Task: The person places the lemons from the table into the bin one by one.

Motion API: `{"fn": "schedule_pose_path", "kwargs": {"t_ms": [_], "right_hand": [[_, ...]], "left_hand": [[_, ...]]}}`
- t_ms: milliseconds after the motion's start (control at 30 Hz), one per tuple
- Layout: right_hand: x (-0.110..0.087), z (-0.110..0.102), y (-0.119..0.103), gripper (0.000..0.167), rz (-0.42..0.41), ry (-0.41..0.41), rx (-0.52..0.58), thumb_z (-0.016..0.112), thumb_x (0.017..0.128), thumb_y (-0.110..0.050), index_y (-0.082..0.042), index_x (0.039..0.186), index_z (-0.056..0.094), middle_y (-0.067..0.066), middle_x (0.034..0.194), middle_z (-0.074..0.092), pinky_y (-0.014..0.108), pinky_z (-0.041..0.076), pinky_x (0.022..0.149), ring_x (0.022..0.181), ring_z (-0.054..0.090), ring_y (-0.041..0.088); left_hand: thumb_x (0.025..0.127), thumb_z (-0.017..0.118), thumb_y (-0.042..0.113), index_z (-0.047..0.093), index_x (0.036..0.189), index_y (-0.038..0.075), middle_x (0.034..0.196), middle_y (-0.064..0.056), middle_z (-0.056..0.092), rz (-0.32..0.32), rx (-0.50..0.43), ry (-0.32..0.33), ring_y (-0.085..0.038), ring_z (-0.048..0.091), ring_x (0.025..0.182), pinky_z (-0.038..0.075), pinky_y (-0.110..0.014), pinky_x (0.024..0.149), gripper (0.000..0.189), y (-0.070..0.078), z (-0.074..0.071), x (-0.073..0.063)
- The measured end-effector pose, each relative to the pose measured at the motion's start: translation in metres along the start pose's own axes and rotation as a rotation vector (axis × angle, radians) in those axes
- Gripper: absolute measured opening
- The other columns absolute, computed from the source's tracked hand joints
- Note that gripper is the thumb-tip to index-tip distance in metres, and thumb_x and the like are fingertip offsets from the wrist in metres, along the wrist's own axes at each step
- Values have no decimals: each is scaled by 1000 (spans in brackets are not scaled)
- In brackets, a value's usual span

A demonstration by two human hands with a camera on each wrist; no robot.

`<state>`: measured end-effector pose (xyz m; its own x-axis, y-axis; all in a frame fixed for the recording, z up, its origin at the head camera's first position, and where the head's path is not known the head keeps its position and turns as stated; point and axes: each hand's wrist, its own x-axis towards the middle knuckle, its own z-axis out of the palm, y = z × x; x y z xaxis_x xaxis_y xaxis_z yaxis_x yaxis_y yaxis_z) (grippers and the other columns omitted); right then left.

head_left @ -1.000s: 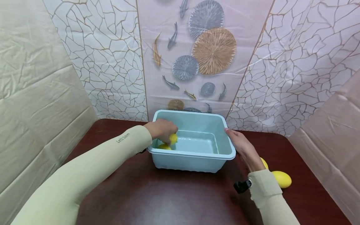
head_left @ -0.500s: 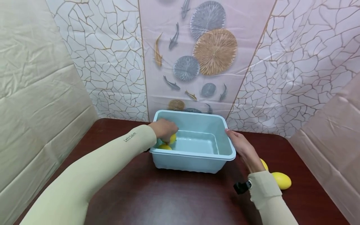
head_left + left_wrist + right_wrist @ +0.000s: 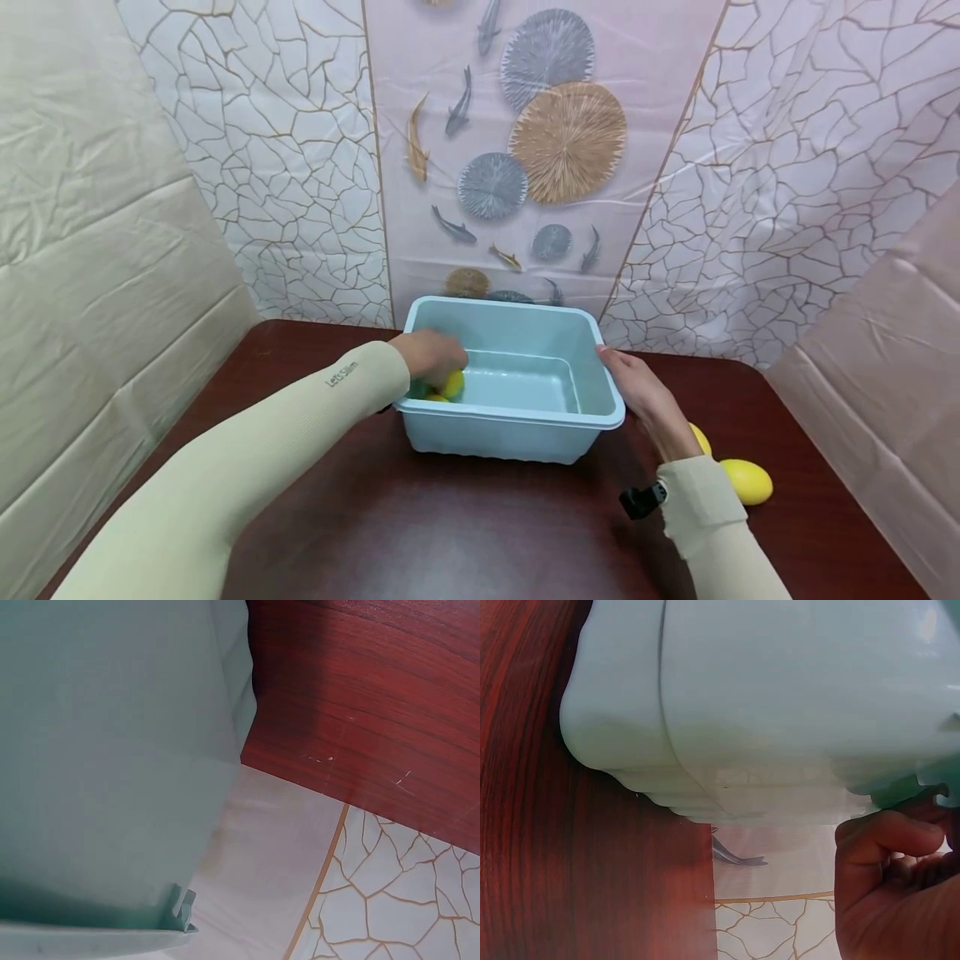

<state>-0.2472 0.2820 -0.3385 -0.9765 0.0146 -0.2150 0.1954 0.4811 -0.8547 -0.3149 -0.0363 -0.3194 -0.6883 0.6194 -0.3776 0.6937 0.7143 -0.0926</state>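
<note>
A pale blue plastic tub (image 3: 495, 435) stands on the dark table near the back wall. My left hand (image 3: 431, 357) reaches down inside its left end and grips a yellow lemon (image 3: 453, 383); the fingertips are mostly hidden behind the hand. Another lemon (image 3: 437, 398) peeks out low beside it, behind the front rim. On the right, my right hand (image 3: 637, 387) holds the tub's right rim, thumb over the edge. Curled fingers (image 3: 889, 840) show under that rim in the right wrist view. The left wrist view has only the tub's outer wall (image 3: 112, 750), no hand.
Two more lemons lie on the table to the right; the nearer lemon (image 3: 747, 482) is beside my right forearm, the farther lemon (image 3: 701, 439) partly behind the wrist. Patterned cloth (image 3: 495, 250) hangs behind the table (image 3: 450, 525), with plain cloth at both sides.
My left hand has dipped slightly lower in the tub with the lemon, and less of the lemon beside it shows. The right hand keeps its hold on the rim.
</note>
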Motion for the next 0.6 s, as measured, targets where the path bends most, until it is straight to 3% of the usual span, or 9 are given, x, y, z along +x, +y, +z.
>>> {"fn": "schedule_pose_path", "kwargs": {"t_ms": [100,233,367,500,600], "right_hand": [[1,1,-1,76,10,8,-7,33,113,-55,3,161,35,26,140,61,29,59,77,98,70,15],[1,2,-1,76,15,5,-18,34,113,-55,3,162,33,27,143,59,29,58,79,104,69,18],[0,0,-1,78,11,-1,-29,32,113,-56,4,162,32,28,145,57,29,57,80,109,68,21],[0,0,-1,77,-1,-2,-29,32,113,-55,6,160,34,28,141,60,29,57,79,103,69,18],[1,1,-2,76,0,-2,-25,32,113,-53,6,160,36,28,139,61,28,57,77,98,69,15]], "left_hand": [[98,70,10,68,99,13,87,-1,60,12,-11,20,-18,51,78,45,-30,71,4,0,3,-2],[100,65,6,64,93,15,85,-1,58,20,2,46,-18,49,76,44,-30,70,11,1,3,-4],[104,62,8,68,101,13,92,-3,63,20,11,81,-20,52,80,48,-32,75,8,0,0,-1],[106,63,17,72,121,10,111,-5,71,-2,-28,142,-20,63,94,55,-36,89,18,-4,-6,0],[105,66,21,73,125,11,116,-4,73,-14,-53,192,-19,66,98,56,-37,91,24,-8,-10,-2]]}}
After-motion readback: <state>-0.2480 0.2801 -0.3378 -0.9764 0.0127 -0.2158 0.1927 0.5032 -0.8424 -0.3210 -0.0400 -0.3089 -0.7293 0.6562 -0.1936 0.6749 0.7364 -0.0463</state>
